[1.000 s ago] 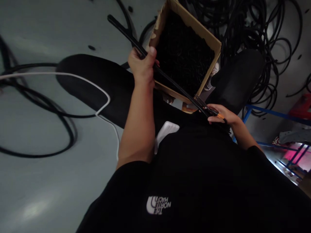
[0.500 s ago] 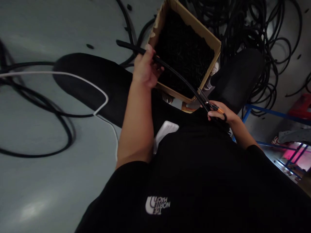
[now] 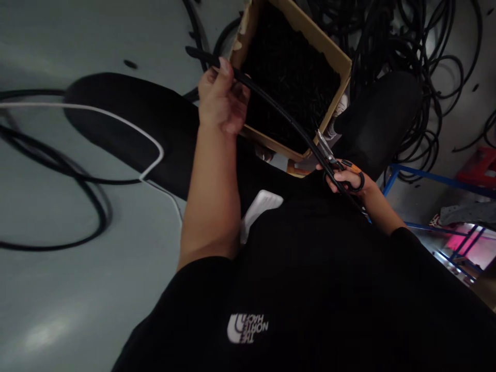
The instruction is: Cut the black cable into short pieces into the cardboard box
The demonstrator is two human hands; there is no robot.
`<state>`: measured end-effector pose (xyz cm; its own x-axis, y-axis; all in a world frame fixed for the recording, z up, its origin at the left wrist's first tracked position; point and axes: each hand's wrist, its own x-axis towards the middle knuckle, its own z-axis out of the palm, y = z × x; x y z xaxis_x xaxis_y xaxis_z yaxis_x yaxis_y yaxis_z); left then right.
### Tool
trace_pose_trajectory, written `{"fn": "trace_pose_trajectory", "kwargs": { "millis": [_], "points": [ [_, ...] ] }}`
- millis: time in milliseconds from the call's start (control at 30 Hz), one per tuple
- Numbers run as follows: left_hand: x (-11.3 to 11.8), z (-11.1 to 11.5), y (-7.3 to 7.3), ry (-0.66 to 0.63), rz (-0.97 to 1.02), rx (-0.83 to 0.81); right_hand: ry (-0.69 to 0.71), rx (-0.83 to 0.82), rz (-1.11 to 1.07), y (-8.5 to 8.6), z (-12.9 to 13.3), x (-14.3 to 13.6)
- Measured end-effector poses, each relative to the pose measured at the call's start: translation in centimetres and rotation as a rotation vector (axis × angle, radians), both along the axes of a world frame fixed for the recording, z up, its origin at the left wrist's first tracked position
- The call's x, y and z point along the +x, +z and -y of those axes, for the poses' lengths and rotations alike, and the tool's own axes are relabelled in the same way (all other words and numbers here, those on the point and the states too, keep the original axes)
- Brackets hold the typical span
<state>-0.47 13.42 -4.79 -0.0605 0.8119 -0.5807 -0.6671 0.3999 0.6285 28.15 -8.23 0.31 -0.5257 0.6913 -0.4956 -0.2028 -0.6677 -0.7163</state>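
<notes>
A black ribbed tube (image 3: pixel 281 109) runs slantwise from upper left to lower right between my hands. My left hand (image 3: pixel 223 98) is closed around it near its upper end, with a short length sticking out past the thumb. Scissors (image 3: pixel 327 150) with dark handles and an orange part rest in my right hand (image 3: pixel 344 178), whose fingers are wrapped around the handles. Their metal blades point up and left, alongside the tube. The tube passes by my right fingers too; whether they also grip it, I cannot tell.
A cardboard box (image 3: pixel 344 85) filled with short black pieces stands between my legs. Long black tubing (image 3: pixel 418 57) lies coiled on the floor at upper right. A white cable (image 3: pixel 116 119) crosses my left leg. A blue metal frame (image 3: pixel 434 181) stands at the right.
My left hand has moved a little left and up with the tube. The scissors have turned slightly, and their blades now show more clearly beside it.
</notes>
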Motion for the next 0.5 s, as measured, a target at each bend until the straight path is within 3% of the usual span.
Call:
{"fn": "trace_pose_trajectory", "kwargs": {
  "millis": [100,267,500],
  "points": [
    [-0.3,0.1,-0.4,0.036,0.018,0.051,0.017,0.011,0.010,0.0,-0.2,0.0],
    [-1.0,0.2,-0.6,-0.043,-0.028,0.098,-0.015,-0.003,-0.012,0.3,-0.1,0.2],
    [-0.8,0.3,1.4,-0.051,0.094,0.077,-0.091,-0.039,-0.101,0.0,0.7,1.1]
  ]
}}
